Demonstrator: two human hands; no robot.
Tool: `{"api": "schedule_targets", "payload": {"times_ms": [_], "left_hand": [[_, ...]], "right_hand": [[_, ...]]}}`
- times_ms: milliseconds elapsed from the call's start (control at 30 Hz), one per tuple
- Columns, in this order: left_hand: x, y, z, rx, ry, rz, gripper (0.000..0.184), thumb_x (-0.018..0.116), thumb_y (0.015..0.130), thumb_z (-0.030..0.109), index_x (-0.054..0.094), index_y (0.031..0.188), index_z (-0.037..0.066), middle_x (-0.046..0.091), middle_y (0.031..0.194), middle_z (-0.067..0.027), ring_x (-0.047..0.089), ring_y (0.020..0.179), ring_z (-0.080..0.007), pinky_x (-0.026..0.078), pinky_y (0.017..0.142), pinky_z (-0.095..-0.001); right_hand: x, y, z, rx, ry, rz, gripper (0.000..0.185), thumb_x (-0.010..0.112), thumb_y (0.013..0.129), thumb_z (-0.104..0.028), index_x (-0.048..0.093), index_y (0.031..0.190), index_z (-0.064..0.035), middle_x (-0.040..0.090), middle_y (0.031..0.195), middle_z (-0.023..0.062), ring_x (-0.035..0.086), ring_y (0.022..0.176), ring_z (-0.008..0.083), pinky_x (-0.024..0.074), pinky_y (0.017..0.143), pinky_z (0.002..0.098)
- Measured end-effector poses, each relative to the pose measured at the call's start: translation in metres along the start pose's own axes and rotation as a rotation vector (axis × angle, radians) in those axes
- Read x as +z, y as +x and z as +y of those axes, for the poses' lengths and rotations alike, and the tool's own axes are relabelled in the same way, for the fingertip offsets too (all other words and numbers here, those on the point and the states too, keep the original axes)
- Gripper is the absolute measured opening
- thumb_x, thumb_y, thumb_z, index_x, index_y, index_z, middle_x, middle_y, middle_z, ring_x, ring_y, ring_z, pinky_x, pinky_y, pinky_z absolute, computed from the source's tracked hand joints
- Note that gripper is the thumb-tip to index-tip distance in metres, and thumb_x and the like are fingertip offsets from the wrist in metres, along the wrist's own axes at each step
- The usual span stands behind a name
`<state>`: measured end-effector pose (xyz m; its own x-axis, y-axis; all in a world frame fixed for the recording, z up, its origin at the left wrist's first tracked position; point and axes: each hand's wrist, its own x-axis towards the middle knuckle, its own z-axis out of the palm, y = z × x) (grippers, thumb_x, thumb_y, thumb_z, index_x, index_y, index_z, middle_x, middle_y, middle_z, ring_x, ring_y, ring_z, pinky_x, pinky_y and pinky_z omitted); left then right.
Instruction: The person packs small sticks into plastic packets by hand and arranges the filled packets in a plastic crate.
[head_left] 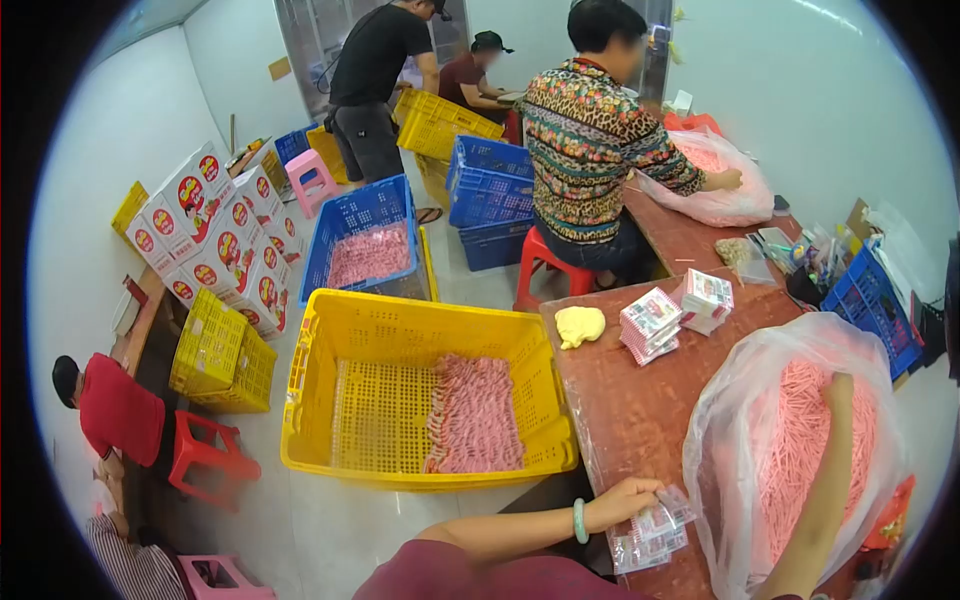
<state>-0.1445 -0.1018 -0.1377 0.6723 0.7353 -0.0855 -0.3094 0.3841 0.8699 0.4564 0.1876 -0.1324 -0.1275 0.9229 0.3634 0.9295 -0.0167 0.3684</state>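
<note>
A clear printed packet [662,512] is in the left hand [622,503], its edge pinched between thumb and fingers. More packets [648,553] lie just below that grip on the red table [625,430]. The pink sticks [800,440] are to the right of the left grip, heaped in a clear plastic bag [715,440]. The right hand [838,390] reaches into the bag, its fingers down among the sticks; whether they are closed on any, one cannot tell.

A green bangle [580,520] circles the left wrist. Beyond the left hand, farther up the table, stand two stacks of flat packets, a nearer stack [650,327] and a farther stack [706,299], with a yellow lump [579,326] to their left. Left of the left grip, beside the table, a big yellow basket [370,320] holds rows of filled pink packets [478,415]. Past it is a blue basket [318,275] with more pink packets inside. Well beyond both hands, a person in a patterned shirt [575,150] sits on a red stool [545,265], one hand at another bag of pink sticks [715,195].
</note>
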Motion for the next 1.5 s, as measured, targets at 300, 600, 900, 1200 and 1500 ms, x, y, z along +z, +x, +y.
{"api": "schedule_targets", "payload": {"times_ms": [300,600,900,1200,1500], "left_hand": [[0.013,0.012,0.029,-0.066,-0.729,-0.276,0.035,0.051,0.094,0.011,0.053,0.127,-0.001,0.065,0.117,-0.0081,0.064,0.104,-0.0142,0.05,0.094,-0.0297],[0.06,0.006,0.049,-0.083,-0.398,-0.292,0.022,0.061,0.094,0.013,0.061,0.113,0.001,0.068,0.101,-0.0077,0.067,0.086,-0.0147,0.056,0.077,-0.0313],[0.1,0.051,0.057,0.114,0.228,-0.145,0.011,0.06,0.09,0.004,0.066,0.098,-0.002,0.067,0.09,-0.0033,0.061,0.079,-0.0081,0.049,0.071,-0.0241],[0.129,0.101,0.089,0.349,0.555,-0.244,0.013,0.058,0.093,0.005,0.067,0.094,-0.003,0.058,0.081,0.0004,0.051,0.074,-0.0072,0.042,0.067,-0.0232],[0.133,0.109,0.091,0.425,0.598,-0.301,0.013,0.057,0.093,0.003,0.066,0.099,-0.003,0.057,0.085,-0.002,0.052,0.077,-0.0091,0.042,0.07,-0.0239]], "right_hand": [[-0.214,-0.067,-0.082,0.232,0.726,0.055,0.01,0.058,0.076,-0.005,0.055,0.071,0.0023,0.046,0.058,0.0097,0.046,0.056,0.0179,0.0364,0.053,0.0369],[-0.181,-0.137,-0.071,0.507,0.949,0.245,0.029,0.067,0.081,-0.019,0.063,0.103,-0.0009,0.063,0.087,0.0071,0.06,0.082,0.019,0.0489,0.073,0.0332],[-0.316,-0.188,-0.122,0.652,1.804,0.132,0.012,0.072,0.082,-0.015,0.065,0.086,-0.0053,0.058,0.076,-0.0012,0.049,0.065,0.0071,0.0395,0.06,0.0234],[-0.372,-0.206,-0.14,0.484,1.98,0.183,0.011,0.068,0.083,-0.007,0.066,0.093,-0.002,0.063,0.08,0.0015,0.051,0.065,0.0071,0.0417,0.061,0.0211],[-0.403,-0.206,-0.149,0.305,1.808,0.122,0.011,0.072,0.08,-0.01,0.068,0.087,-0.0027,0.065,0.078,0.0018,0.053,0.066,0.0055,0.0405,0.057,0.0207]]}}
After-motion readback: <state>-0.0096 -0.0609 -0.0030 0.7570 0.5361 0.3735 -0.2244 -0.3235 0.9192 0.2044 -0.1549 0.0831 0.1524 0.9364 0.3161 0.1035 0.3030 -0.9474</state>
